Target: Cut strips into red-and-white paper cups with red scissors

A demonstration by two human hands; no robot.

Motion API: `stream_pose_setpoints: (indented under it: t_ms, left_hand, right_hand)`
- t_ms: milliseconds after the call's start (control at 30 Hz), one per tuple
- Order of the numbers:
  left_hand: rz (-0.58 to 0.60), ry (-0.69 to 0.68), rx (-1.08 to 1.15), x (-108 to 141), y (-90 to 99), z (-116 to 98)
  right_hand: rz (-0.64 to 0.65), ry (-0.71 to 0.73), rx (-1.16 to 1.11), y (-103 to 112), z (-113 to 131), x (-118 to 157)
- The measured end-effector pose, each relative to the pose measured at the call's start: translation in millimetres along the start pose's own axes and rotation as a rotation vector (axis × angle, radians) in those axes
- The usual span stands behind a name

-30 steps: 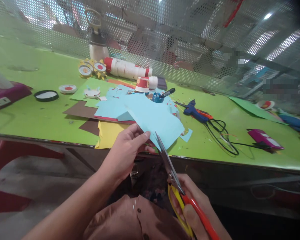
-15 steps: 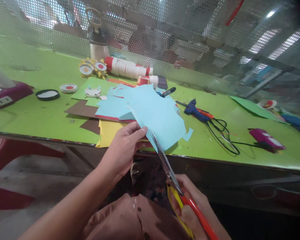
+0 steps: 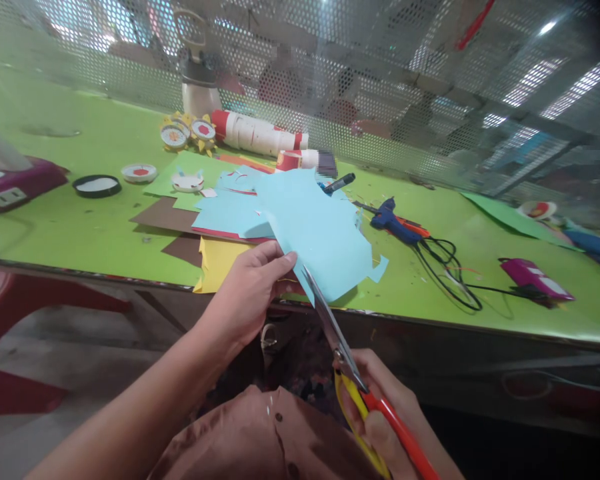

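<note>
My left hand pinches the near left edge of a light blue paper sheet, thumb on top, just over the table's front edge. In my right hand is a pair of scissors with one red and one yellow handle. Their blades point up and away, and the tips lie at the sheet's near edge, close to my left thumb. Under and behind the held sheet lie more blue paper, brown paper and a yellow sheet.
A blue glue gun with a looped black cord lies on the right, near a purple box. A black marker rests behind the sheet. White-and-red rolls lie at the back. A black lid and purple socket block are left.
The view has shifted slightly. Both hands keep nearly the same place on the sheet and the scissors, and the blades have barely moved.
</note>
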State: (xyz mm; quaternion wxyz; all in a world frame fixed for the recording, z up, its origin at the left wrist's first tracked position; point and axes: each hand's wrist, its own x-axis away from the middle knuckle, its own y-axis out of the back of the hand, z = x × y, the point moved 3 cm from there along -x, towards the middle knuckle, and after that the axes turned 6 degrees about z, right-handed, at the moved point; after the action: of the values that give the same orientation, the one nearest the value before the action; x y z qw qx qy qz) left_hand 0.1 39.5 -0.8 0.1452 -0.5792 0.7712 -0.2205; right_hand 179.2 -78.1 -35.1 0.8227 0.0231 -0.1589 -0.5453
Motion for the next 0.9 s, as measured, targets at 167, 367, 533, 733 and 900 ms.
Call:
stream_pose_setpoints:
  t_ms: [167, 367, 533, 733, 900]
  left_hand:
    - [-0.003, 0.022, -0.023, -1.1, 1.1, -2.1]
    - [0.029, 0.045, -0.058, -2.9, 1.2, -5.4]
    - [0.058, 0.055, -0.088, -2.7, 1.5, -6.9]
    - [0.071, 0.072, -0.092, -3.2, 3.1, -7.6]
    - [0.090, 0.089, -0.064, -2.0, 5.7, -8.4]
  right_hand:
    - [0.011, -0.004, 0.003, 0.3, -1.8, -0.7]
    - [0.000, -0.048, -0.012, 0.9, -6.5, -2.5]
    - [0.006, -0.030, -0.004, 1.4, -8.2, -1.6]
    - [0.047, -0.018, -0.001, 2.4, -7.9, -2.1]
    - [0.082, -0.008, 0.030, 5.5, -3.5, -4.2]
